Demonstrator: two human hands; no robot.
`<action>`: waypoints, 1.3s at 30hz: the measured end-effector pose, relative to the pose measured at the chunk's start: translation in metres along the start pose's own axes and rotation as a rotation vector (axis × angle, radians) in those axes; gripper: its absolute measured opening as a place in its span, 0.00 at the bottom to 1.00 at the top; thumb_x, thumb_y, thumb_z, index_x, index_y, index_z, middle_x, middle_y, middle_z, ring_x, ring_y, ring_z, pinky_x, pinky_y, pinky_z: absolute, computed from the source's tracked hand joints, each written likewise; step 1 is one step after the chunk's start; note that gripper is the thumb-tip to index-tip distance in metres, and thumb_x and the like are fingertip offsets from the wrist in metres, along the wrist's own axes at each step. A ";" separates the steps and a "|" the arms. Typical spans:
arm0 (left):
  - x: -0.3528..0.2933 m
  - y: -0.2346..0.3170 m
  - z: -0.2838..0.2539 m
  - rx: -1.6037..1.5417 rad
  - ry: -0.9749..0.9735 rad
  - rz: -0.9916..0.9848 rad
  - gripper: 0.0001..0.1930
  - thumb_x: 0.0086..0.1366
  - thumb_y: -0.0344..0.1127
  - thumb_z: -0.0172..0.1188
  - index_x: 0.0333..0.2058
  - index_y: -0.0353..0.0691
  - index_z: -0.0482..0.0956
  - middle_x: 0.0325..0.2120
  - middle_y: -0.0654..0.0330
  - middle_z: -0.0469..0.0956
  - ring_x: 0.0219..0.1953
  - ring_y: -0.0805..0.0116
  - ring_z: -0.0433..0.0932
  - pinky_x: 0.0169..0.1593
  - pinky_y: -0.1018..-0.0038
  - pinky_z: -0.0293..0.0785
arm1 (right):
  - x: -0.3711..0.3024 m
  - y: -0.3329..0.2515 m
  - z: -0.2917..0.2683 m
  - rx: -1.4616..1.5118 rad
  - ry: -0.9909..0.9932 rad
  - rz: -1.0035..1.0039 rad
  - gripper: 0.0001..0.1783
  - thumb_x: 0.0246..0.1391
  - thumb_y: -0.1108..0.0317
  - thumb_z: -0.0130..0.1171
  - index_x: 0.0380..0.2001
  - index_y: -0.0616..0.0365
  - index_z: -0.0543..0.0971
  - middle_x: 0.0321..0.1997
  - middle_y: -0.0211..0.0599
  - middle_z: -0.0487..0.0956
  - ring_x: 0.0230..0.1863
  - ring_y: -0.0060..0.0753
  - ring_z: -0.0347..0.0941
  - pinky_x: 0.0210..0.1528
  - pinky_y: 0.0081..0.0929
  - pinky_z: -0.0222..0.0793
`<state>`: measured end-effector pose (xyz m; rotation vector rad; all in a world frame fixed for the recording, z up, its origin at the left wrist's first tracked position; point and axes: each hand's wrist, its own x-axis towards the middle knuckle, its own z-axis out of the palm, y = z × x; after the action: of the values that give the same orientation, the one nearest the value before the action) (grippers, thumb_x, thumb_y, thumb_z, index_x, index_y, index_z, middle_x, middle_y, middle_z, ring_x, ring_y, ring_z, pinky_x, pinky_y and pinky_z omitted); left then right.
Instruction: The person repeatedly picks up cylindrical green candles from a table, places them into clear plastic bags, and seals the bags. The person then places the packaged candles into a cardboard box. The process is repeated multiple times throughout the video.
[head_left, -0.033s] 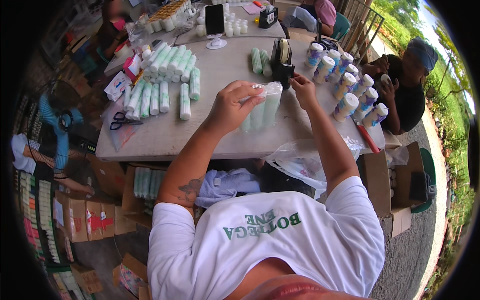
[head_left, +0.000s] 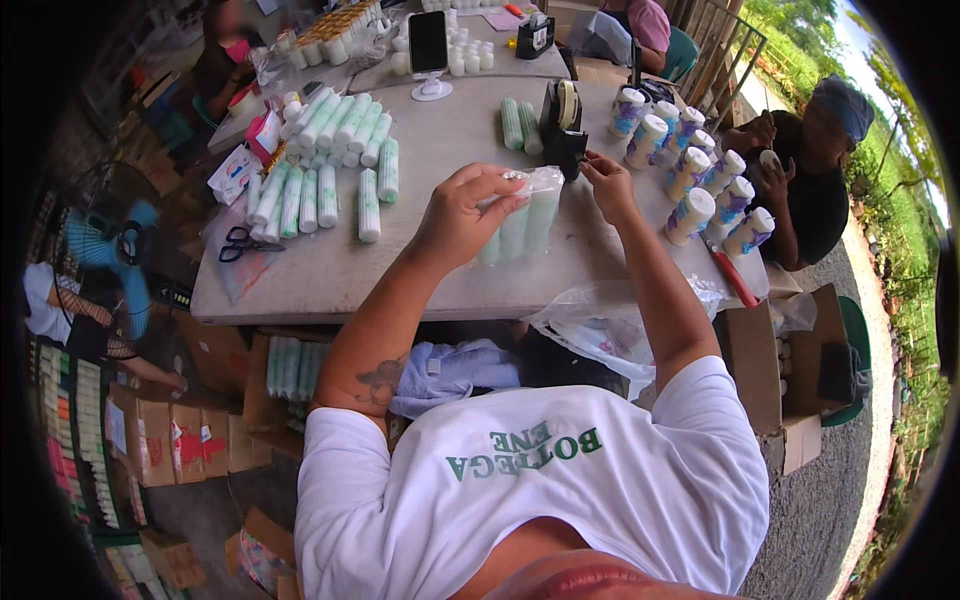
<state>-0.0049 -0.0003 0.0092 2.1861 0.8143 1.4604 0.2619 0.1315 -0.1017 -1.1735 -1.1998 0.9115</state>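
Pinching the top of a clear bag (head_left: 547,182), left hand (head_left: 463,208) has thumb and fingers closed on the plastic; pale green rolls (head_left: 515,232) hang inside, above the near part of the table (head_left: 345,275). Right hand (head_left: 607,184) half curled, thumb and fingertips drawn close at the edge of the dispenser (head_left: 570,150); whether they grip tape, cannot tell. Step in hand, as I judge it: getting tape for the bag's mouth. Next move likely calls for a clean pull and tear, the left pinch kept firm. Beyond: two wrapped packs (head_left: 512,124) just left of the dispenser, a pile (head_left: 340,120) farther left, scissors (head_left: 235,243) near it, lidded jars (head_left: 691,214) to the right.
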 end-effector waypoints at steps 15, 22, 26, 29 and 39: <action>0.006 0.000 0.002 0.012 -0.001 0.013 0.10 0.53 0.23 0.64 0.36 0.36 0.80 0.36 0.54 0.78 0.39 0.65 0.79 0.42 0.75 0.76 | -0.048 -0.197 0.019 -0.748 -0.790 0.028 0.33 0.46 0.40 0.62 0.40 0.63 0.77 0.36 0.34 0.75 0.39 0.29 0.70 0.45 0.24 0.62; 0.005 -0.002 0.003 0.006 0.038 0.004 0.10 0.52 0.26 0.66 0.36 0.37 0.80 0.35 0.55 0.78 0.38 0.64 0.78 0.40 0.73 0.77 | -0.060 -0.077 0.018 0.174 -0.729 0.182 0.43 0.46 0.39 0.61 0.53 0.62 0.63 0.52 0.39 0.67 0.59 0.34 0.59 0.60 0.35 0.56; 0.001 -0.003 -0.002 0.037 0.023 -0.011 0.12 0.53 0.25 0.65 0.38 0.40 0.80 0.44 0.54 0.73 0.45 0.63 0.75 0.45 0.73 0.74 | -0.015 -0.047 -0.005 0.319 -0.464 -0.012 0.28 0.51 0.51 0.63 0.45 0.62 0.70 0.41 0.32 0.74 0.43 0.25 0.70 0.47 0.23 0.64; -0.005 0.000 -0.002 0.096 -0.012 0.036 0.15 0.54 0.24 0.64 0.42 0.42 0.78 0.50 0.55 0.68 0.50 0.63 0.70 0.48 0.74 0.71 | 0.017 -0.059 0.003 -0.016 0.139 -0.103 0.23 0.52 0.52 0.63 0.37 0.63 0.77 0.27 0.27 0.74 0.29 0.18 0.67 0.33 0.18 0.64; -0.024 -0.009 0.005 -0.109 0.047 -0.002 0.17 0.52 0.18 0.63 0.41 0.39 0.74 0.51 0.54 0.67 0.49 0.65 0.72 0.49 0.73 0.74 | 0.020 -0.094 0.031 0.256 0.048 0.221 0.11 0.48 0.64 0.65 0.32 0.60 0.80 0.31 0.29 0.78 0.32 0.20 0.69 0.35 0.15 0.57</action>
<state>-0.0092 -0.0091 -0.0148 2.0783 0.7339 1.5235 0.2285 0.1382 -0.0068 -1.1260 -0.8958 1.1593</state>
